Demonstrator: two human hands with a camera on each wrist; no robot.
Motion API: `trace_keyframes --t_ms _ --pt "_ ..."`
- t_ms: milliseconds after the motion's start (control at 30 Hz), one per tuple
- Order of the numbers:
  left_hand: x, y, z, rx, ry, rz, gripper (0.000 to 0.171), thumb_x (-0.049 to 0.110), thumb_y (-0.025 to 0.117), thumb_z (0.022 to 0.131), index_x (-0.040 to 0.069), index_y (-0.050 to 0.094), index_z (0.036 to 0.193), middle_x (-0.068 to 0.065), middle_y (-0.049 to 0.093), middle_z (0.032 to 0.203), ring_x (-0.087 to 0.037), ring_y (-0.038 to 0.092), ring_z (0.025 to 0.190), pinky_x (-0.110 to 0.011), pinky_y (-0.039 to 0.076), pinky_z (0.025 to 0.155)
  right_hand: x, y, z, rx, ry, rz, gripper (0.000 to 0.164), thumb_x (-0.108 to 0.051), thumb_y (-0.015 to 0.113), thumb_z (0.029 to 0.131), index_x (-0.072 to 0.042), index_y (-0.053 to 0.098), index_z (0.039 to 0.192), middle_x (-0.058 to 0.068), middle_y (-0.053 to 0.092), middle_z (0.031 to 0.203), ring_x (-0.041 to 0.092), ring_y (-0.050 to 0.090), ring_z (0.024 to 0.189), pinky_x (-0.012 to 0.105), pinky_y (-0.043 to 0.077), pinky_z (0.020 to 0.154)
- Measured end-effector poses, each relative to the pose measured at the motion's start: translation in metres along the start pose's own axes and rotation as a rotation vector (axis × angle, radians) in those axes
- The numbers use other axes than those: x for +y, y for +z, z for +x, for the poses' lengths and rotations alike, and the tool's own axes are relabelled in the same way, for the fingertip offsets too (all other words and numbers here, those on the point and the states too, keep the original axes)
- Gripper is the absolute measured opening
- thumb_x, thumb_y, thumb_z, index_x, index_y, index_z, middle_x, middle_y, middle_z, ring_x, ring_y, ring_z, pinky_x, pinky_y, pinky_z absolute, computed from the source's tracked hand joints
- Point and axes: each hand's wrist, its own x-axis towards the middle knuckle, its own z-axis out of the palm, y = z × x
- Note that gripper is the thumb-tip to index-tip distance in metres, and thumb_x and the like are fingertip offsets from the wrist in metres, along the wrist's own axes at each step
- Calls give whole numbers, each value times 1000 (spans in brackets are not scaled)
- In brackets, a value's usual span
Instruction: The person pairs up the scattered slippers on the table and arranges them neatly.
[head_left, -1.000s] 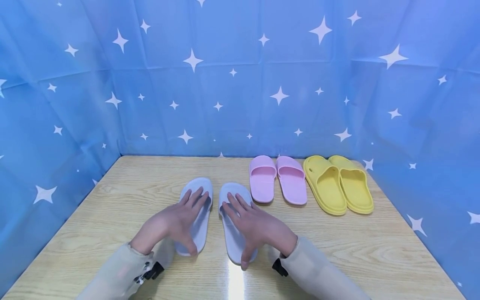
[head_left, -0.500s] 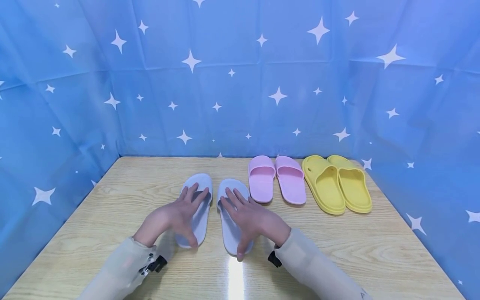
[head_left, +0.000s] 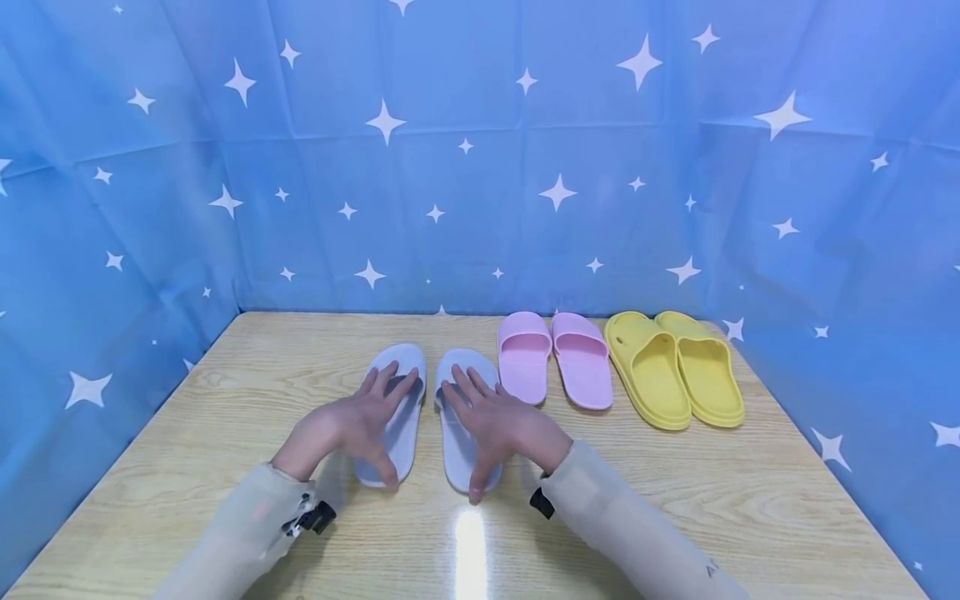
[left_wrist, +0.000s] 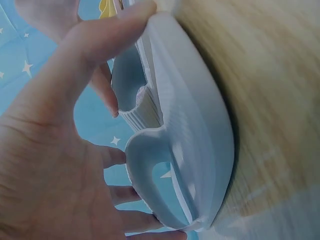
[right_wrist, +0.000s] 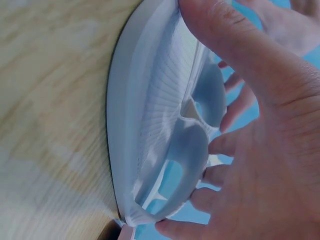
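Observation:
Two pale grey-blue slide slippers stand side by side on the table, toes toward the back. My left hand (head_left: 356,429) spans the left slipper (head_left: 407,442), fingers spread over its strap and thumb at the heel. In the left wrist view the fingertips touch the strap (left_wrist: 145,155) from outside, while the thumb lies along the heel end. The right slipper (head_left: 456,446) has my right hand (head_left: 498,429) laid over it in the same way. Its fingers (right_wrist: 220,175) meet the strap in the right wrist view, with the thumb at the heel rim.
A pair of pink slippers (head_left: 583,371) stands at the back, close to the right grey-blue slipper. Beside it are yellow clogs (head_left: 656,387) near the table's right edge. Blue star-printed cloth (head_left: 480,217) hangs behind and around the wooden table (head_left: 675,508).
Both hands and the grey-blue slippers have moved away toward the back of the table. The right slipper has travelled slightly left as well. The pink and yellow pairs have stayed put.

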Motion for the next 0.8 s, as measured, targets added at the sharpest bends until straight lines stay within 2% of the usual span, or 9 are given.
trace_keyframes --t_ms 200,467,700,800 --pt "0 -4 5 -30 -3 25 154 55 98 56 17 -1 168 -24 -7 173 -58 1 156 -73 35 114 4 -4 9 -7 10 15 154 -67 94 57 -15 1 168 13 -12 175 34 -4 163 59 23 128" --pt "9 -6 6 -62 -56 50 155 53 99 56 15 -2 168 -25 -9 172 -60 2 154 -73 34 115 12 -8 25 -18 35 29 153 -66 93 58 -16 -1 168 12 -15 175 34 -7 163 59 21 129" --pt "10 -7 8 -87 -62 75 165 56 101 48 16 -4 168 -25 -12 172 -59 -1 155 -72 34 116 18 -11 34 -34 48 46 153 -65 93 60 -17 -5 168 11 -18 174 33 -10 162 59 16 130" --pt "10 -7 8 -89 -63 80 164 57 101 48 16 -4 168 -24 -12 173 -59 -1 155 -72 34 116 20 -13 37 -36 55 51 152 -64 93 61 -17 -5 168 10 -18 174 33 -10 162 58 15 130"
